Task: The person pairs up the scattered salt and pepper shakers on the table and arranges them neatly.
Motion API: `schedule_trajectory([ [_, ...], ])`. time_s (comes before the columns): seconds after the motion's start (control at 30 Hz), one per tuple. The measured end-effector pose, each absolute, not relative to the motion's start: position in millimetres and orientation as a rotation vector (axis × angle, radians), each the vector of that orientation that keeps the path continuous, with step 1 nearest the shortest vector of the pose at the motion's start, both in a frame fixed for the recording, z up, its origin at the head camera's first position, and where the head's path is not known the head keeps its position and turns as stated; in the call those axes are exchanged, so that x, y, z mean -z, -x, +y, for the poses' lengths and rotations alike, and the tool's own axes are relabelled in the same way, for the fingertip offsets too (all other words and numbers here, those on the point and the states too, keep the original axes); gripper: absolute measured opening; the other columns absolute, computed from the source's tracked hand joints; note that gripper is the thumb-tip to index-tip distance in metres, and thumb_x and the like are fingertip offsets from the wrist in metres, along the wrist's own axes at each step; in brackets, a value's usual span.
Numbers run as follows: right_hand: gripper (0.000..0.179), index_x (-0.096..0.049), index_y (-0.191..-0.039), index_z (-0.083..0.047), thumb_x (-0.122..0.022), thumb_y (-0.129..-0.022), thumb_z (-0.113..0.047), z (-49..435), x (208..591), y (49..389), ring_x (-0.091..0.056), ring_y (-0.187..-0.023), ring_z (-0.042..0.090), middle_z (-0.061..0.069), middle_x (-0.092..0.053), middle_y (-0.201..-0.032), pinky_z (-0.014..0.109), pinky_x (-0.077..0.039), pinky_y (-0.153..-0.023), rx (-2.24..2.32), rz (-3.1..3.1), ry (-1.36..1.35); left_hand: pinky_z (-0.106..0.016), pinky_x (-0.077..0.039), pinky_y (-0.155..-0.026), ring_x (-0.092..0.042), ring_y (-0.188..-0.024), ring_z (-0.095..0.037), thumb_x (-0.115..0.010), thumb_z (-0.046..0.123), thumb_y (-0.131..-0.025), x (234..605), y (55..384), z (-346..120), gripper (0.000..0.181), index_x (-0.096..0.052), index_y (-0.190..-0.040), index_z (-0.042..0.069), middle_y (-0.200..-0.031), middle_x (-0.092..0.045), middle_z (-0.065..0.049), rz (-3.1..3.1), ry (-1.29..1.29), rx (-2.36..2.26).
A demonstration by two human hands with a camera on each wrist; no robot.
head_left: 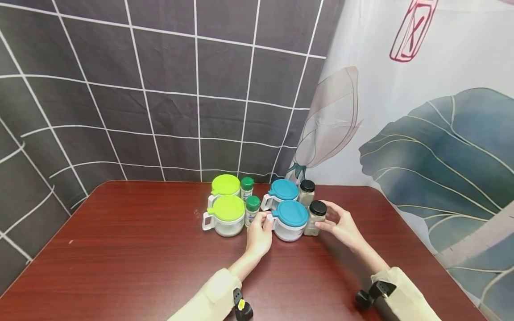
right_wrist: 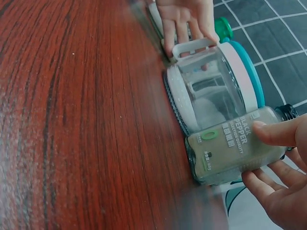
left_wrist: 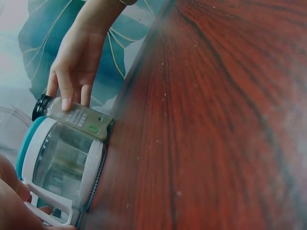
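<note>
My left hand (head_left: pixel 259 237) pinches the white handle of the front blue-lidded seasoning jar (head_left: pixel 291 215), a clear container with a white rim. In the left wrist view its fingertips sit at that handle (left_wrist: pixel 53 197). My right hand (head_left: pixel 342 228) holds the front black pepper bottle (head_left: pixel 312 227) between thumb and fingers. This glass bottle with a black cap and printed label (right_wrist: pixel 235 143) stands upright, right against the jar's right side. Behind these are a second blue-lidded jar (head_left: pixel 284 189) and another black-capped bottle (head_left: pixel 307 194).
Left of my left hand stand two green-lidded jars (head_left: pixel 228 208) with handles facing left, one behind the other. Two green-capped shakers (head_left: pixel 252 206) stand beside them. All rest on a reddish-brown table (head_left: pixel 140 249) against a dark grid-patterned curtain (head_left: pixel 160 111) and a floral cloth (head_left: pixel 425 147).
</note>
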State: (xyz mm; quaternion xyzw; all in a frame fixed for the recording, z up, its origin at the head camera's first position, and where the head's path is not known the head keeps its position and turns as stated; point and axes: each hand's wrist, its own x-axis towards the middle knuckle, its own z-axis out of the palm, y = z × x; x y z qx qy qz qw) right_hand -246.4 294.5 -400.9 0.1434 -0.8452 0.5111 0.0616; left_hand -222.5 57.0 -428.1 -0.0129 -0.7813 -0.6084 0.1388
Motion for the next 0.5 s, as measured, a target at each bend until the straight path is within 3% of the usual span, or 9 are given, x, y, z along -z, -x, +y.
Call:
schedule_trajectory([
  [0.23, 0.059, -0.051, -0.133, -0.001, -0.076, -0.079, -0.005, 294.0, 400.3, 246.7, -0.061, -0.103, 0.003, 0.024, -0.062, -0.125, 0.015, -0.049, -0.084, -1.505, -2.574, -0.422, -0.046, -0.048, -0.096, -0.063, -0.111, -0.033, -0.055, 0.006, -0.094, 428.7, 224.6, 55.8, 0.021, -0.063, -0.112, 0.0, -0.112, -0.069, -0.017, -2.265, 0.048, 1.737],
  [0.5, 0.056, -0.051, -0.131, 0.0, -0.075, -0.08, -0.005, 294.9, 403.3, 245.6, -0.06, -0.097, -0.007, 0.024, -0.063, -0.12, 0.014, -0.05, -0.083, -1.483, -2.525, -0.448, -0.049, -0.045, -0.099, -0.058, -0.119, -0.033, -0.052, 0.009, -0.095, 424.2, 218.9, 44.0, 0.035, -0.057, -0.128, -0.001, -0.125, -0.063, -0.02, -2.408, 0.149, 1.705],
])
